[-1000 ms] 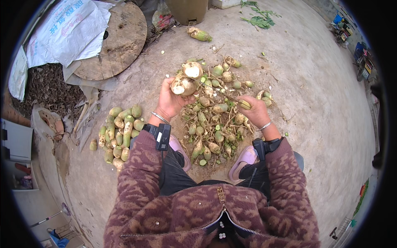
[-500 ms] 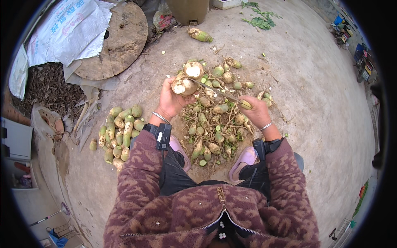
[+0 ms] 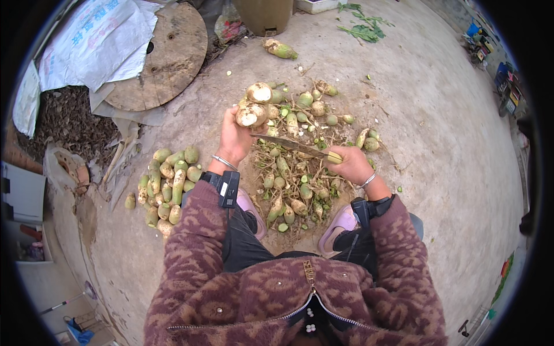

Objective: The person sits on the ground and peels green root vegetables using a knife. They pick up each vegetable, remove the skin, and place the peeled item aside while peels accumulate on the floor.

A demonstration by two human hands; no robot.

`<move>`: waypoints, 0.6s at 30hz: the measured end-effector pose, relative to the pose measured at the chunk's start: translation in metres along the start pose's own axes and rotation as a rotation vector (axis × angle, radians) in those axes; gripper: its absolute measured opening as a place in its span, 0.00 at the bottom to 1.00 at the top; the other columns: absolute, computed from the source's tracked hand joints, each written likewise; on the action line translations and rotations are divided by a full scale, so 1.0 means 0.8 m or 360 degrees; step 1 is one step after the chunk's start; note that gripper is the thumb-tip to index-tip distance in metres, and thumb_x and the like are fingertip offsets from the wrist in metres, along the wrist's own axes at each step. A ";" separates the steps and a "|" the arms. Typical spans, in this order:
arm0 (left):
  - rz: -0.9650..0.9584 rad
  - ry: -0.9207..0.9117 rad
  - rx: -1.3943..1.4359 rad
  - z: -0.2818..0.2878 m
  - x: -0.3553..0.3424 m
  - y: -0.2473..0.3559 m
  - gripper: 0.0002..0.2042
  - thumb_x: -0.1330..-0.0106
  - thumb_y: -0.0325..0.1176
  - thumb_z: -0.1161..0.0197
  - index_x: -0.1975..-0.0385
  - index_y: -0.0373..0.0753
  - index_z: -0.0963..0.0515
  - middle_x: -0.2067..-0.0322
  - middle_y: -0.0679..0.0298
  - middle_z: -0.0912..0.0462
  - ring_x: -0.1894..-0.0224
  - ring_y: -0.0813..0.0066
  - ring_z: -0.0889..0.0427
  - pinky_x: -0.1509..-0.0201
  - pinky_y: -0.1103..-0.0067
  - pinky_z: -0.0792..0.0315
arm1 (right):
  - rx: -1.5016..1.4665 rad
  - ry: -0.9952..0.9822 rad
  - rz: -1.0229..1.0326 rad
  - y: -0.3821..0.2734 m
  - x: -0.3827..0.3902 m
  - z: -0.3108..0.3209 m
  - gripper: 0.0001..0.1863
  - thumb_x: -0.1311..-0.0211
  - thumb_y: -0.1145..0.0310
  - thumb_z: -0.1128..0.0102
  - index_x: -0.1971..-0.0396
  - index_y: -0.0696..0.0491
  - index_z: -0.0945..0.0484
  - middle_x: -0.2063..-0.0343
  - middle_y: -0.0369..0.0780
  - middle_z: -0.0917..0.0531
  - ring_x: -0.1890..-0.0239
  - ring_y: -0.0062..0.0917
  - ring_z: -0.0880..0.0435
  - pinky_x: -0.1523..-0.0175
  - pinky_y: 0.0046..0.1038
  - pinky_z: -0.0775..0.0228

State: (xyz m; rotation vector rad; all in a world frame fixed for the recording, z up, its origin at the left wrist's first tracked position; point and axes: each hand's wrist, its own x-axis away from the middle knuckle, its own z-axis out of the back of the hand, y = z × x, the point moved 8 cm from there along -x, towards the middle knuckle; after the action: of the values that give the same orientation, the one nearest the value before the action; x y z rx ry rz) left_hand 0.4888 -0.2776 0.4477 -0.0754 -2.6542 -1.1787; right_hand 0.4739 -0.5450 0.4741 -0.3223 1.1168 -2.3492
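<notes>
My left hand (image 3: 234, 137) is closed around a forked radish (image 3: 250, 114) with two pale cut ends, one above the other. A knife (image 3: 288, 143) with a long, stained blade is gripped by its yellowish handle in my right hand (image 3: 350, 164). The blade points left, its tip just below the radish and close to my left fingers. Under both hands lies a loose heap of green and white radishes (image 3: 299, 206) with thin roots, leaves and cut slices among them. To the left, a tidier pile of trimmed radishes (image 3: 167, 183) rests on the concrete.
A single large radish (image 3: 280, 49) lies farther off, below a brown bin (image 3: 262, 17). At the far left a round wooden board (image 3: 176, 57) is partly covered by white sacks (image 3: 95, 46). Green leaves (image 3: 366, 29) lie at the far right. My pink shoes (image 3: 339, 228) flank the near heap.
The knife has come down and left from the radish's cut ends to below them, its blade now flatter. My left hand has turned the radish slightly, shifting its upper end left and up.
</notes>
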 end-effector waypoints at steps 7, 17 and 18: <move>0.0028 -0.0083 0.0118 -0.005 0.001 -0.001 0.29 0.35 0.53 0.59 0.43 0.36 0.32 0.48 0.54 0.25 0.47 0.56 0.25 0.37 0.60 0.37 | -0.0078 0.0370 -0.0114 0.016 -0.001 0.016 0.12 0.47 0.67 0.35 0.61 0.47 0.18 0.71 0.38 0.15 0.72 0.25 0.17 0.63 0.25 0.26; -0.0048 -0.0149 0.0308 -0.006 -0.001 0.005 0.29 0.36 0.56 0.49 0.43 0.41 0.32 0.51 0.59 0.22 0.48 0.64 0.25 0.32 0.62 0.48 | 0.0442 0.0512 0.0223 -0.014 -0.001 0.022 0.15 0.53 0.68 0.32 0.62 0.43 0.17 0.65 0.37 0.15 0.66 0.31 0.15 0.62 0.28 0.23; -0.0050 -0.0150 0.0313 -0.006 -0.001 0.005 0.29 0.36 0.56 0.48 0.43 0.41 0.32 0.52 0.59 0.21 0.48 0.64 0.24 0.32 0.62 0.48 | 0.0459 0.0511 0.0235 -0.016 -0.001 0.022 0.14 0.53 0.68 0.32 0.62 0.43 0.17 0.65 0.37 0.15 0.66 0.31 0.15 0.62 0.28 0.23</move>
State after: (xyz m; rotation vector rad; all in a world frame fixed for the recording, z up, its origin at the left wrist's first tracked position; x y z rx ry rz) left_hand 0.4913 -0.2784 0.4535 -0.0562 -2.8491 -0.9384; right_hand 0.4773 -0.5494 0.4955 0.2407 0.8831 -2.4379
